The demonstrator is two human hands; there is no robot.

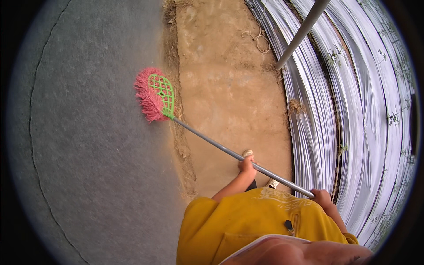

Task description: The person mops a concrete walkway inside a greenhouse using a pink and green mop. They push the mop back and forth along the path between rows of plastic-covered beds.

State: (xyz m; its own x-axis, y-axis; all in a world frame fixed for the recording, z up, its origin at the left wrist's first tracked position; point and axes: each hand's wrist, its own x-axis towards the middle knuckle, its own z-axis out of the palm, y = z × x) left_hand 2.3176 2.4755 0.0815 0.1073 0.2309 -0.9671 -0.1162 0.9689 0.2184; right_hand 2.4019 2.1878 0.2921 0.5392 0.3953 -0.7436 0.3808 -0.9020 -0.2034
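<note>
I hold a broom by its long grey metal handle (pixel 212 142), which slants from my right side up to the far left. My left hand (pixel 247 164) is closed around the middle of the handle. Near its upper end, beside my right hip, my right hand (pixel 321 198) is wrapped around it. The broom head (pixel 150 93) has shaggy pink bristles and a green lattice frame. It lies against the grey paved surface (pixel 101 145), close to the border with the dirt strip. The fingers of both hands show only in part.
A brown dirt strip (pixel 229 92) runs ahead, with dry grass (pixel 182 143) along the pavement edge. To the right, silvery plastic sheeting (pixel 311 128) covers long rows with small plants. A grey pole (pixel 302 35) stands beside them. A thin cord (pixel 261 43) lies near it.
</note>
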